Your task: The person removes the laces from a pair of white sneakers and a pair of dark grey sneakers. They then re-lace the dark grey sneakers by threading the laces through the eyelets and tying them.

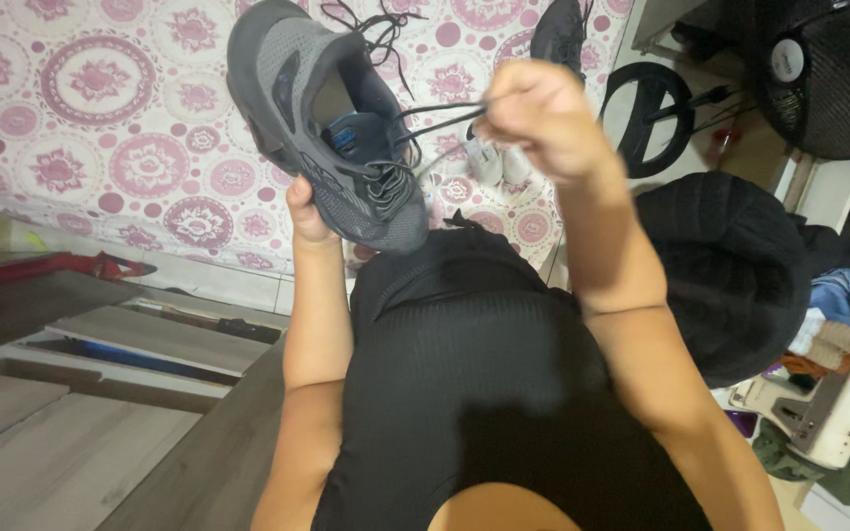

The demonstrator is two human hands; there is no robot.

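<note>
A dark grey sneaker (322, 118) is held up in front of me, opening facing me, toe pointing down-right. My left hand (305, 211) grips it from below, at the sole. My right hand (540, 113) is closed in a fist on a black shoelace (440, 120) that runs taut from the shoe's eyelets to my fingers. More loose lace dangles above the shoe's collar. My lap in black clothing lies below both arms.
A pink and white patterned mat (120, 128) covers the floor ahead. A second dark shoe (560, 31) and a white pair (492, 162) lie on it. Wooden boards (100, 383) are at left. A black fan (823, 74), black bag (730, 265) and clutter stand at right.
</note>
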